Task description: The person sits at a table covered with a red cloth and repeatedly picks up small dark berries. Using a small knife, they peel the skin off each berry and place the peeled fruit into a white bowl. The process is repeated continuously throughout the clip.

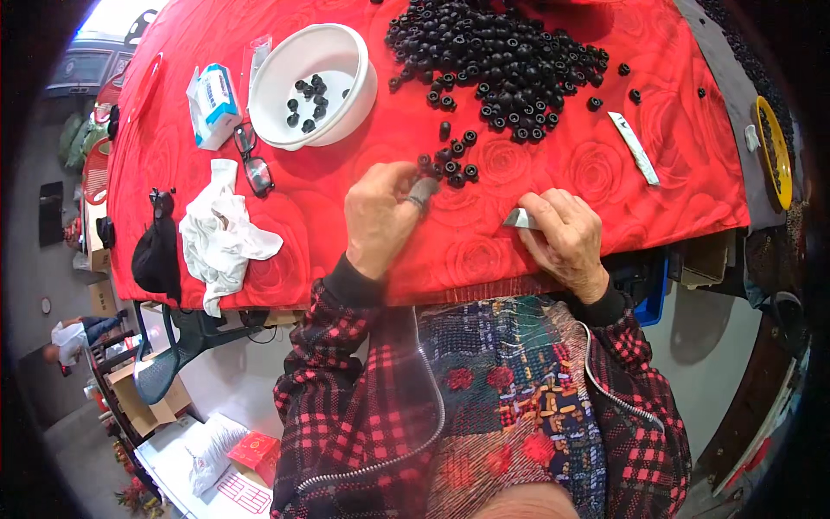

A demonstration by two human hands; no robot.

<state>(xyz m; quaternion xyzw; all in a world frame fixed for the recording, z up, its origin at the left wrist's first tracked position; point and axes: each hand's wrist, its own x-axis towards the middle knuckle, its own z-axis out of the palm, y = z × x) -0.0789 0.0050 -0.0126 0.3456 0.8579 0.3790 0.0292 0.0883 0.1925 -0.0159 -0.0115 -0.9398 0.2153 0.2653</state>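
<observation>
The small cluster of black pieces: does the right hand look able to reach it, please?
Probably yes: only red cloth lies between the right hand and the black pieces; the left hand is beyond them.

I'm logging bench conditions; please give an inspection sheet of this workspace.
Surface: red rose-patterned tablecloth.
Job's things: small round black pieces, heaped; some in round white plastic bowl.
Clutter: crumpled white cloth, black-framed eyeglasses, blue-and-white cardboard box.
Hands: left hand at loose pieces, contact unclear; right hand with grey strip, worn or held unclear.
Cables: thin dark loop under tablecloth edge, possibly cable.
Surroundings: yellow oval tray right, dark chair left.
</observation>
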